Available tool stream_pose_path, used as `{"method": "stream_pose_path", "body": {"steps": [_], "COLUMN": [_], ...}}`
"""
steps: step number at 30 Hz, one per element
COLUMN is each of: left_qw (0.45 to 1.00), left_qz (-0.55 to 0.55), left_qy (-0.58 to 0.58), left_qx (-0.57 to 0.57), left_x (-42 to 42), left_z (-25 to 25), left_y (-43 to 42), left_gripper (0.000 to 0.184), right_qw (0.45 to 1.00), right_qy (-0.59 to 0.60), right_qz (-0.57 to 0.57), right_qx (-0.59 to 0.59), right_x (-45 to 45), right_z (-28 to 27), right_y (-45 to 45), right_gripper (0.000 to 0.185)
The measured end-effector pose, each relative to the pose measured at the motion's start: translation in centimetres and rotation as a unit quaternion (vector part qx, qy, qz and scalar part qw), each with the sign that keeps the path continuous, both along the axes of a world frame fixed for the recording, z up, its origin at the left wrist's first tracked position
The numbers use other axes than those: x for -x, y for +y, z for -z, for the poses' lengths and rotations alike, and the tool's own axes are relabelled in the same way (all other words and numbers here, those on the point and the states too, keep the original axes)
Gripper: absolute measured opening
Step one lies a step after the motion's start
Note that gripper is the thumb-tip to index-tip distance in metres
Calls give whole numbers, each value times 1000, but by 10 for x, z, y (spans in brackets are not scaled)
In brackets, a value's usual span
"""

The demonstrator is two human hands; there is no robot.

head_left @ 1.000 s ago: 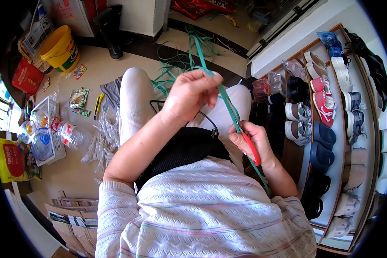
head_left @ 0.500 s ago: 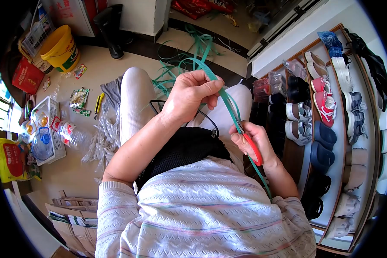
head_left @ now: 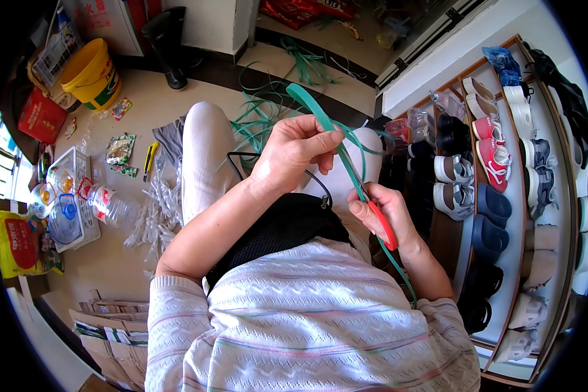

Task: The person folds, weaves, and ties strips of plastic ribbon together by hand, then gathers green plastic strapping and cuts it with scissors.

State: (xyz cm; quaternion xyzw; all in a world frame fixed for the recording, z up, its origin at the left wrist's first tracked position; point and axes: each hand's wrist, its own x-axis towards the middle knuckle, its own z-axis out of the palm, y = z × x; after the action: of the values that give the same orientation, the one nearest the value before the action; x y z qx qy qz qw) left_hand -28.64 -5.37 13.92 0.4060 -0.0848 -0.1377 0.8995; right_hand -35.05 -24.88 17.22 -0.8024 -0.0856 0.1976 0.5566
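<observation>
A green strap [head_left: 348,163] runs diagonally between my two hands, its broad upper end curving away past my fingers. My left hand [head_left: 299,149] pinches the strap between thumb and fingertips. Lower and to the right, my right hand [head_left: 387,210] is closed on red-handled scissors [head_left: 383,226], whose blades lie along the strap and are partly hidden by it. A narrow length of strap hangs below the scissors beside my right forearm. More green strips [head_left: 258,124] lie in a tangle on the floor beyond my knees. A black mesh bag [head_left: 268,238] rests on my lap.
At the right stands a shoe rack [head_left: 517,261] with several pairs of shoes. On the left are a yellow bucket [head_left: 90,77], a white basket [head_left: 85,196] with bottles, a yellow cutter [head_left: 150,160] and pale strips [head_left: 160,212]. Flattened cardboard [head_left: 114,333] sits at lower left.
The strap's upper end has come away from the floor tangle and now curls freely just beyond my left hand. My left hand has shifted slightly right; my right hand stays nearly in place.
</observation>
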Motion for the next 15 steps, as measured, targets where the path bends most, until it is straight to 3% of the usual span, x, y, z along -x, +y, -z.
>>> {"method": "stream_pose_path", "body": {"steps": [6, 15], "left_qw": [997, 999], "left_qz": [-30, -26], "left_qy": [55, 32], "left_qx": [53, 24], "left_x": [-17, -10], "left_z": [-6, 0], "left_y": [15, 11], "left_gripper": [13, 13], "right_qw": [999, 999], "right_qy": [-42, -6], "right_qz": [-14, -17], "right_qx": [6, -43], "right_x": [1, -2], "right_z": [11, 7], "right_y": [-5, 2], "right_gripper": [28, 31]}}
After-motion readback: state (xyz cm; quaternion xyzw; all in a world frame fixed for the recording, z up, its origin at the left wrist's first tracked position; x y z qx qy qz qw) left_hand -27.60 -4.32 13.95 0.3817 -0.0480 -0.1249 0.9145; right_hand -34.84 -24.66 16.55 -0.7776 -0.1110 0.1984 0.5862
